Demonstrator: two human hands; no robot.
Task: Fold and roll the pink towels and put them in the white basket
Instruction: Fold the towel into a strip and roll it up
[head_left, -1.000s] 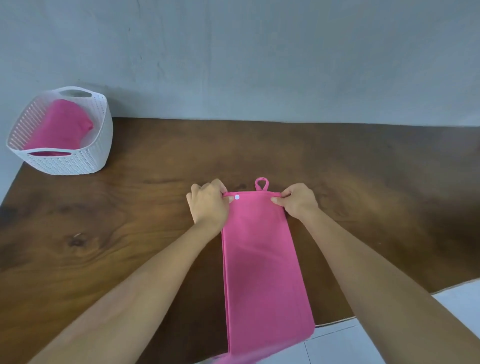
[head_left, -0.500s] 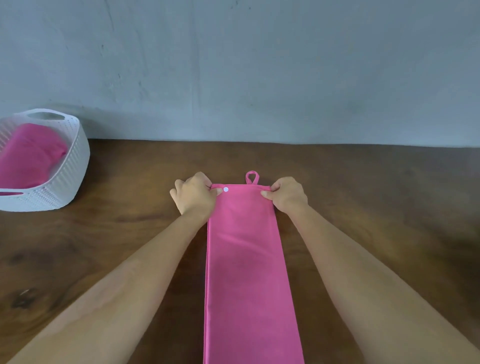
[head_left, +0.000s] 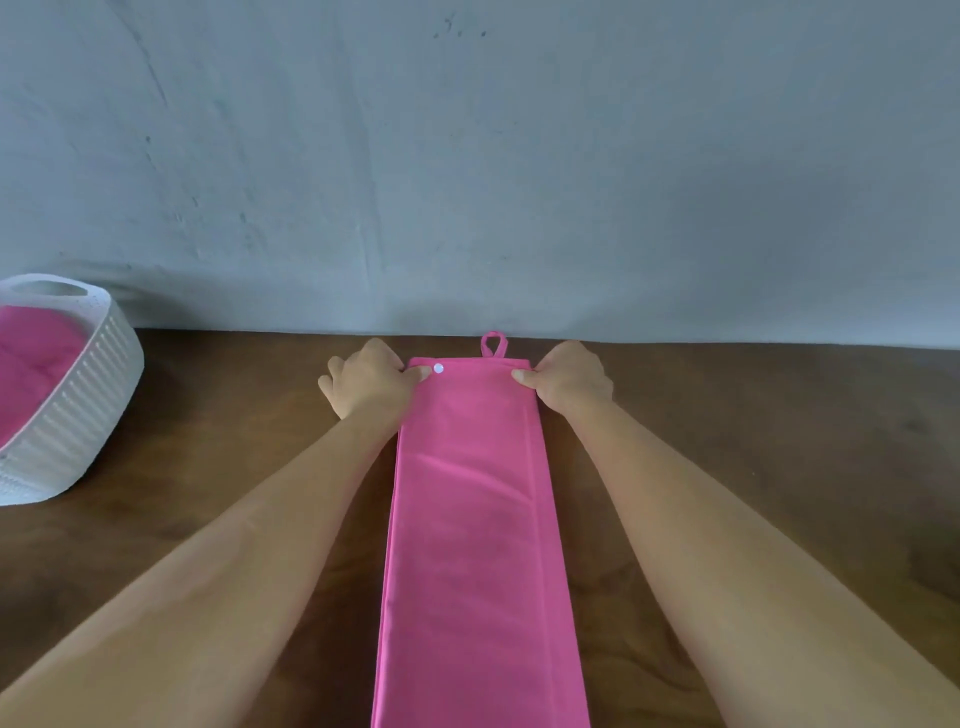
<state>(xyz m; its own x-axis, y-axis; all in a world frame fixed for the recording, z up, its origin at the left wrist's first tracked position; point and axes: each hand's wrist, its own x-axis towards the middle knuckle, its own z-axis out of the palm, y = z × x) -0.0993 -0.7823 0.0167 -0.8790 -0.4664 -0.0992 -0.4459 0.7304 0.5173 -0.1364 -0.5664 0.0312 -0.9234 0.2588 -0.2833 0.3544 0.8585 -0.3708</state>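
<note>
The left hand (head_left: 371, 382) pinches the far left corner of the pink towel (head_left: 478, 545), thumb on top just beside a white snap button (head_left: 438, 368), the other fingers curled at the edge; the right hand (head_left: 569, 379) pinches the far right corner in the same way, thumb over the hem; this looks like the squaring-up of the folded strip before rolling, and it would go best with both corners pulled level and with equal tension, so the long edges stay stacked and the diagonal crease near the far end flattens; a roll begun here should probably start tight, both hands turning together, or it will cone to one side; both forearms reach straight ahead, almost parallel, flanking the strip, wrists low near the wood; the towel lies flat as a long narrow band down the middle of the wooden table (head_left: 753, 415), its near end out of view, its hanging loop (head_left: 493, 345) pointing at the grey wall (head_left: 467, 156); well apart to the left stands the white basket (head_left: 78, 415), with another pink towel (head_left: 31, 353) already inside
</note>
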